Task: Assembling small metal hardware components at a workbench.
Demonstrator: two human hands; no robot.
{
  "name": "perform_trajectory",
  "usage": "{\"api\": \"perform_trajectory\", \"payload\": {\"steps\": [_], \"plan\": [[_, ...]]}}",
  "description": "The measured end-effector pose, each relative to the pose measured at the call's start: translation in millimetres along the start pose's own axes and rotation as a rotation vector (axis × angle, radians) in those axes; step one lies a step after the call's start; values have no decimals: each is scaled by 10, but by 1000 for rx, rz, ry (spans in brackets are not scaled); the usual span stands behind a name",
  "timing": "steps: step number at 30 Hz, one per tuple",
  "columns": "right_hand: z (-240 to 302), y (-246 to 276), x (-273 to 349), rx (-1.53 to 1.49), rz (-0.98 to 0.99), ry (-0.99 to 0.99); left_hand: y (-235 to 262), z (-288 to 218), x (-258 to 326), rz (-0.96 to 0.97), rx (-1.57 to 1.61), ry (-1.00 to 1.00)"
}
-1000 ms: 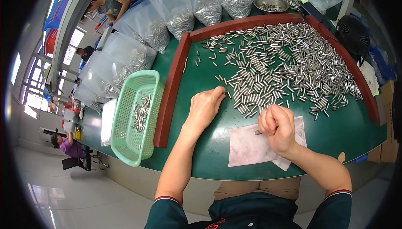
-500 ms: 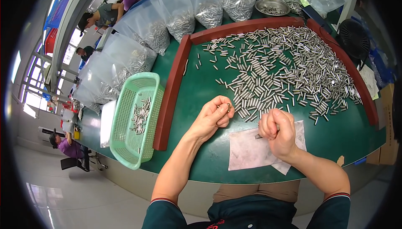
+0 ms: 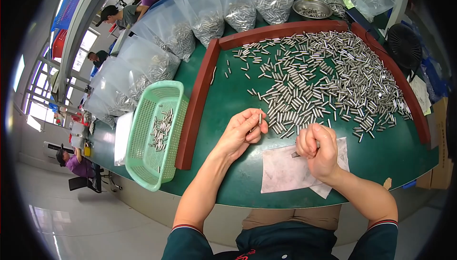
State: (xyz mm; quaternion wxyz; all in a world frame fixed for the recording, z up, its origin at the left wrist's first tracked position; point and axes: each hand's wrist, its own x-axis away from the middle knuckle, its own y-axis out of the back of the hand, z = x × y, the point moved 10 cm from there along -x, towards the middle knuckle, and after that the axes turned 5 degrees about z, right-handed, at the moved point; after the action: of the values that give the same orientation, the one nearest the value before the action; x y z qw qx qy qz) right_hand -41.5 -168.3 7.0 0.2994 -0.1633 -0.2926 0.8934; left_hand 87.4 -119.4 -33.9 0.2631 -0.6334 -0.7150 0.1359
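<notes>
A small shiny metal pin [image 3: 260,117] stands between the thumb and forefinger of my left hand [image 3: 240,134], which is closed in a pinch. My right hand [image 3: 318,151] is curled into a fist above a stained pale cloth [image 3: 281,172]. A dark tip [image 3: 294,154] pokes out at the left side of that fist; the rest is hidden by the fingers. Just beyond both hands spreads a large heap of metal pins [image 3: 328,81] on the green tabletop [image 3: 233,100].
Red wooden rails [image 3: 199,105] border the heap. Left of them sits a green plastic basket [image 3: 164,87] with some pins inside. Clear bags of pins [image 3: 207,24] line the back, near a metal bowl [image 3: 312,9]. A black fan [image 3: 403,46] stands right. Co-workers sit farther left.
The pin in my left fingers shows more fully and upright now. My right fist holds its pose. The whole view has shifted slightly, and a co-worker at the far left has moved their head.
</notes>
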Motion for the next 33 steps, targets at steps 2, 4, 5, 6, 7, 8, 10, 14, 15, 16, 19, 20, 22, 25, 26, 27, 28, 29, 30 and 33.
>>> {"api": "perform_trajectory", "payload": {"steps": [2,4,5,6,7,8,10,14,15,16,19,20,22,25,26,27,28,29,30,33], "plan": [[3,3,4,-1,-1,1,10,5,-5,-7,8,4],[2,6,6,-3,-2,1,10,-5,-6,-8,11,-6],[3,4,5,-2,4,1,-6,-13,-1,-9,12,-5],[2,-3,7,-2,10,2,-10,-18,11,-37,15,5],[3,-6,6,-2,10,2,-2,-21,18,-63,17,14],[3,-12,5,-7,12,3,-16,-28,24,-22,128,5],[1,-33,5,-13,16,4,32,-197,96,-16,190,-80],[-23,47,-4,5,-11,0,98,-1531,983,-927,-1286,-896],[4,51,5,-5,-13,0,-17,-1707,1227,-1167,-1460,-921],[5,41,1,-7,-11,0,-8,-1829,1423,-1284,-1510,-995],[1,0,-7,-6,5,0,693,-1971,1708,-1519,-1603,-533],[13,-12,-3,7,10,-1,885,-1915,1682,-1475,-1698,-351],[3,-33,-5,18,18,-5,1057,-1776,1599,-1442,-1761,-21],[-11,16,0,13,8,5,410,-1693,1198,-1299,-2049,-510],[-9,44,3,16,3,5,230,-1659,1007,-1113,-1891,-719],[-7,72,3,20,-3,4,21,-1538,773,-987,-1866,-788],[-4,37,1,16,7,3,5,-1406,581,-795,-1717,-768],[7,5,2,12,13,10,-68,-1238,381,-615,-1660,-759],[9,1,-1,10,16,14,-77,-1038,193,-501,-1625,-666],[6,-14,-2,-19,27,14,-86,-747,-46,-415,-1683,-624]]}}
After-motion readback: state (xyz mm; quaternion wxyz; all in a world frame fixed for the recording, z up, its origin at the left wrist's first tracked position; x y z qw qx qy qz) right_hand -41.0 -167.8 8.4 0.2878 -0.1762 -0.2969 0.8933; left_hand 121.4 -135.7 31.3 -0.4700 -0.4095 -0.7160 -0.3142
